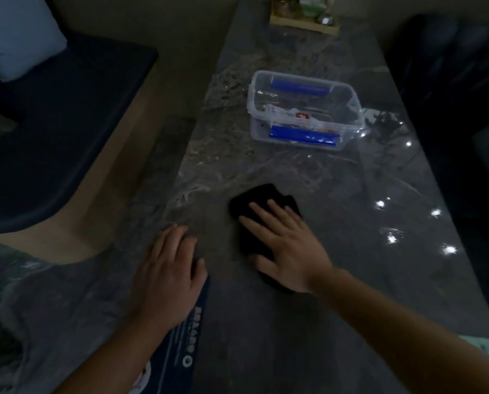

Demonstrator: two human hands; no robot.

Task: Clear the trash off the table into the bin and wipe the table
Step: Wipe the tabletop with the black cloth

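Observation:
My right hand (286, 245) lies flat, fingers spread, pressing a black cloth (263, 199) against the dark marbled table (351, 280). The cloth sticks out beyond my fingertips and under my palm. My left hand (168, 273) rests flat on the table near its left edge, fingers slightly apart, holding nothing; its heel covers the top of a dark blue printed sheet (180, 345). Farther back stands a clear plastic bin (304, 109) with blue handles, holding crumpled wrappers.
A wooden tray (303, 22) with small items sits at the table's far end. Dark blue seating (52, 132) with a pale cushion (15, 35) lies to the left; a dark seat is on the right. Ceiling lights glare off the table's right side.

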